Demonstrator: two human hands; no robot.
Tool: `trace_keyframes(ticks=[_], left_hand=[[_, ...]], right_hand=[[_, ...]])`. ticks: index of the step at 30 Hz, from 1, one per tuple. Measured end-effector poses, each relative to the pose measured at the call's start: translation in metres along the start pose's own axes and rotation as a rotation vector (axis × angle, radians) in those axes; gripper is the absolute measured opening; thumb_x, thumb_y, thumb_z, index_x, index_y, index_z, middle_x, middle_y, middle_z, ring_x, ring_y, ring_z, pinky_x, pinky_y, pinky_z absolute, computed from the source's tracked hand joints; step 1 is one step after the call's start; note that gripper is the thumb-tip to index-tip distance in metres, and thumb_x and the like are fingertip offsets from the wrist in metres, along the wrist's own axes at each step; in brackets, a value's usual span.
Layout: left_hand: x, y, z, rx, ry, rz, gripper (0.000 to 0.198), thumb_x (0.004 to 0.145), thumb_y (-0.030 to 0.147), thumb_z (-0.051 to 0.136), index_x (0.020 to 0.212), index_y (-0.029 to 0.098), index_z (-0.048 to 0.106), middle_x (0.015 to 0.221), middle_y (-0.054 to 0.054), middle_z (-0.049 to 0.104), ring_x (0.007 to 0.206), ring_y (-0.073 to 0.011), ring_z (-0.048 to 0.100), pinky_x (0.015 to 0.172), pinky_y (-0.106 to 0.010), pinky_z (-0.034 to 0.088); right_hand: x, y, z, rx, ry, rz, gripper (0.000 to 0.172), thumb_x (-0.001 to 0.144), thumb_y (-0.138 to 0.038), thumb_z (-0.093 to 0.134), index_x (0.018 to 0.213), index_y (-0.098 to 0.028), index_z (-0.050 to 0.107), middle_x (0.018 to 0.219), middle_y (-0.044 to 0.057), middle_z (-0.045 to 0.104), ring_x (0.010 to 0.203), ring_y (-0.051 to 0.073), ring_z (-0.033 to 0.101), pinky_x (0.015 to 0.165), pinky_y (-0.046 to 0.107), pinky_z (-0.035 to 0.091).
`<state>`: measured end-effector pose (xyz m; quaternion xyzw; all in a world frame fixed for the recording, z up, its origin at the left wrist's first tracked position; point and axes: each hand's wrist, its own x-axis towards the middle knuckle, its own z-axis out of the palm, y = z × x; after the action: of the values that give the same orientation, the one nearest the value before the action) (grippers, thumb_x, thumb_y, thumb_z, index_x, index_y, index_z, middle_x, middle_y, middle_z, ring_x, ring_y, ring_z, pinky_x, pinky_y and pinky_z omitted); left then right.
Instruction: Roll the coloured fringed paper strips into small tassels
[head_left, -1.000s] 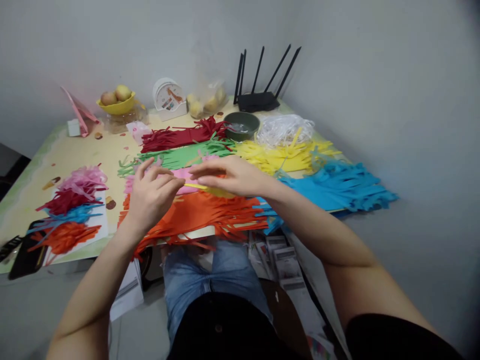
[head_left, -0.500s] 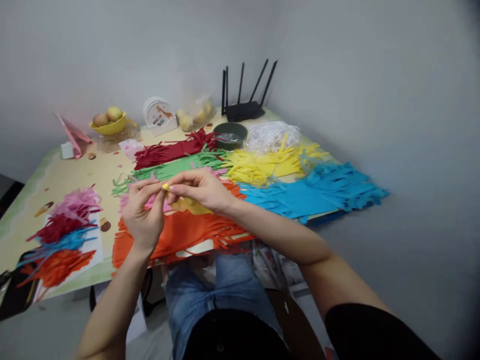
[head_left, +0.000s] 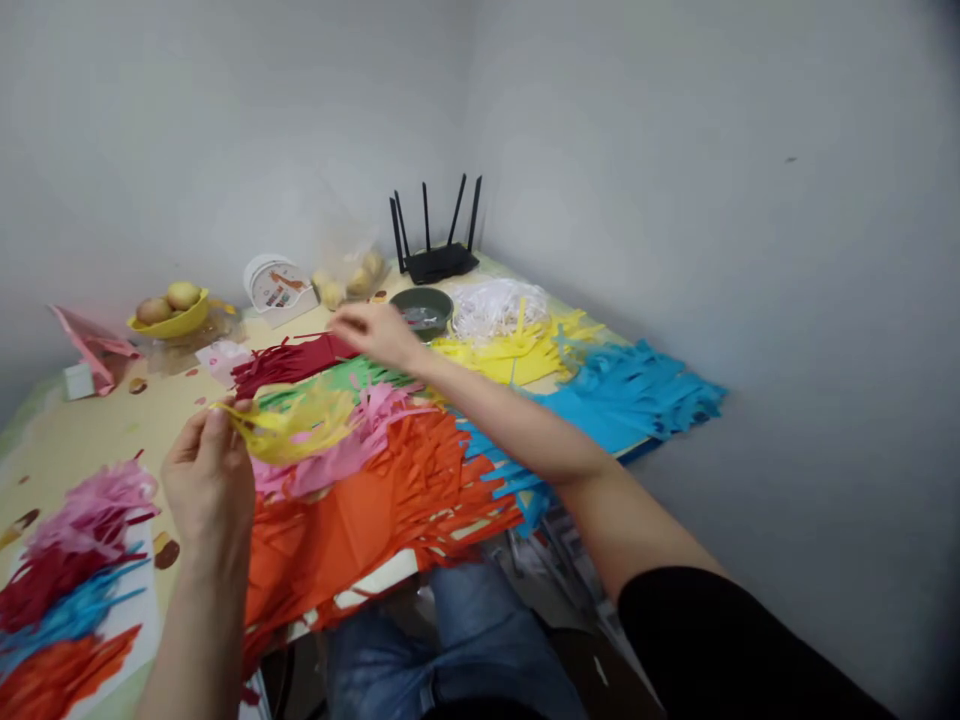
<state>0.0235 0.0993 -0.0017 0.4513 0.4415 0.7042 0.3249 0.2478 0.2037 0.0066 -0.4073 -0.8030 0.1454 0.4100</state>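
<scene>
At the left of the orange paper, my left hand (head_left: 211, 465) pinches one end of a yellow fringed paper tassel (head_left: 304, 422). The tassel's strips spread to the right, over pink fringed paper (head_left: 330, 465) and green fringed paper (head_left: 375, 373). Farther back, my right hand (head_left: 381, 335) reaches above the right end of the dark red fringed paper (head_left: 300, 358), close to the green bowl (head_left: 442, 320). Motion blurs its fingers, so I cannot tell whether they hold anything. A large sheet of orange fringed paper (head_left: 337, 530) lies along the table's front edge.
Yellow fringed paper (head_left: 495, 358) and blue fringed paper (head_left: 607, 405) lie to the right. White stringy material (head_left: 499, 305) sits behind them, near a black router (head_left: 442, 262). A yellow fruit bowl (head_left: 172, 322) stands at back left. Bundled tassels (head_left: 82, 575) rest at front left.
My hands have separated. The left has kept the yellow tassel and moved left and nearer; the right has let go and reached toward the bowl. The view has turned right.
</scene>
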Motion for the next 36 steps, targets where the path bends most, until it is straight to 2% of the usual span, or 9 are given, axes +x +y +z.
trace_keyframes(ticks=[3,7,12,17,21,24,28,31,36], left_hand=[[0.010,0.002,-0.016,-0.109,0.021,-0.175,0.030,0.055,0.031,0.090,0.076,0.016,0.075,0.068,0.001,0.068,0.065,-0.0121,0.063,0.066,-0.025,0.054],[0.008,-0.002,-0.023,0.001,0.030,-0.289,0.036,0.050,0.035,0.091,0.077,0.015,0.077,0.063,0.001,0.066,0.062,-0.0128,0.063,0.061,-0.023,0.052],[0.001,-0.009,-0.019,0.077,-0.030,-0.340,0.038,0.056,0.043,0.088,0.081,0.015,0.079,0.067,-0.001,0.067,0.063,-0.0107,0.060,0.057,-0.019,0.048],[0.002,-0.008,-0.013,0.053,-0.041,-0.446,0.043,0.050,0.039,0.091,0.085,0.014,0.081,0.068,-0.004,0.069,0.060,-0.0111,0.061,0.054,-0.020,0.046],[0.004,-0.012,-0.014,0.028,0.021,-0.397,0.037,0.049,0.033,0.092,0.079,0.016,0.080,0.066,-0.005,0.071,0.059,-0.0116,0.062,0.056,-0.022,0.048],[0.001,-0.015,-0.012,0.016,0.047,-0.292,0.029,0.053,0.031,0.091,0.075,0.017,0.078,0.067,-0.003,0.072,0.060,-0.0111,0.063,0.057,-0.021,0.048],[-0.013,-0.012,-0.004,-0.008,0.017,-0.192,0.023,0.060,0.030,0.088,0.076,0.019,0.076,0.072,-0.002,0.073,0.065,-0.0115,0.066,0.062,-0.021,0.050],[-0.027,-0.004,-0.003,-0.032,0.016,-0.147,0.021,0.062,0.029,0.088,0.077,0.019,0.077,0.073,-0.002,0.074,0.065,-0.0112,0.066,0.062,-0.021,0.050],[-0.049,0.005,-0.013,-0.050,0.040,-0.073,0.016,0.064,0.026,0.086,0.075,0.020,0.077,0.076,-0.001,0.074,0.071,-0.0121,0.067,0.068,-0.023,0.051]], right_hand=[[0.031,0.076,-0.032,-0.334,-0.054,0.481,0.030,0.101,-0.026,0.047,0.111,-0.009,0.070,0.117,0.017,0.069,0.107,0.020,0.065,0.094,0.029,0.046],[0.043,0.145,-0.042,-0.421,-0.106,0.664,0.034,0.094,-0.031,0.063,0.117,-0.006,0.064,0.120,0.019,0.064,0.109,0.024,0.064,0.094,0.038,0.052],[0.038,0.168,-0.016,-0.405,-0.151,0.764,0.040,0.094,-0.035,0.063,0.125,-0.010,0.059,0.125,0.014,0.061,0.109,0.023,0.063,0.092,0.042,0.055],[0.032,0.165,-0.014,-0.277,-0.075,0.685,0.038,0.095,-0.035,0.061,0.125,-0.011,0.059,0.126,0.013,0.060,0.107,0.020,0.064,0.093,0.040,0.054],[0.037,0.136,-0.019,-0.152,0.061,0.538,0.024,0.097,-0.030,0.058,0.107,-0.010,0.066,0.108,0.009,0.067,0.093,0.014,0.066,0.085,0.030,0.054],[0.028,0.080,-0.003,-0.007,0.114,0.399,0.019,0.093,-0.023,0.057,0.089,-0.008,0.069,0.086,0.005,0.071,0.076,0.007,0.065,0.076,0.020,0.049],[-0.013,-0.017,0.033,0.774,-0.092,0.159,0.019,0.082,-0.032,0.072,0.088,-0.014,0.069,0.078,0.003,0.072,0.069,0.012,0.066,0.067,0.025,0.054],[-0.043,-0.067,0.051,1.056,-0.167,0.163,0.028,0.076,-0.039,0.077,0.087,-0.015,0.069,0.075,0.001,0.070,0.066,0.011,0.064,0.066,0.026,0.054],[-0.066,-0.099,0.065,1.167,-0.091,0.259,0.038,0.069,-0.048,0.082,0.083,-0.015,0.068,0.072,0.000,0.067,0.064,0.010,0.060,0.065,0.025,0.054]])
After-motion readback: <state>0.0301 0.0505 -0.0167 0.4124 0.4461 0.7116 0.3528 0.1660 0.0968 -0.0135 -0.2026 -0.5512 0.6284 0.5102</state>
